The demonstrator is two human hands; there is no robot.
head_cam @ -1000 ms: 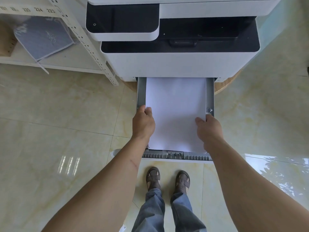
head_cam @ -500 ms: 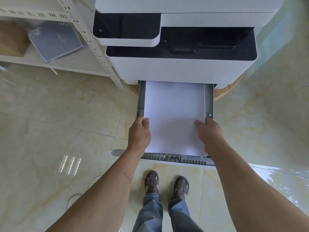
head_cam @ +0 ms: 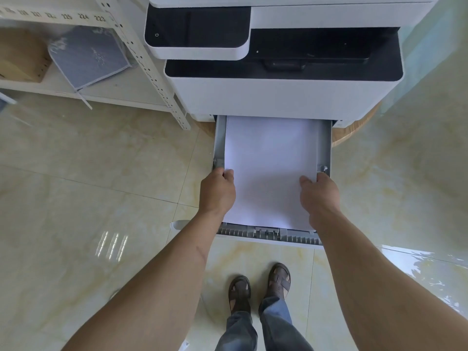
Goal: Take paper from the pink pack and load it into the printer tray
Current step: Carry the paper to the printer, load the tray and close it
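Glossy cream tile floor, printer sitting on a low wooden surface whose edge shows to its right. Far left: metal shelf rack with a grey pad and a cardboard box on it. Pink pack not in view.

Left hand is at the left edge of the paper stack, fingers curled together over that edge, right by the left side guide. Can't tell if the fingertips are under the stack or just on top.

Paper lies in the pulled-out tray, far end under the printer body, near end just short of the ribbed front guide. Stack looks slightly skewed: the left edge runs at a small angle to the tray wall.

Right hand mirrors it on the right edge, fingers closed together on the sheet, beside the right guide tab.

My read: seating/squaring step, load nearly done. To do it well:
- press flat, both hands evenly, so the stack drops below the guide tabs
- nudge the left edge parallel to the wall, then close the side guides until touching, not bowing the paper
- check the near edge sits against the rear stop
- fingers clear of the rails before pushing the tray in

Risk: skewed or raised corners mean misfeeds.
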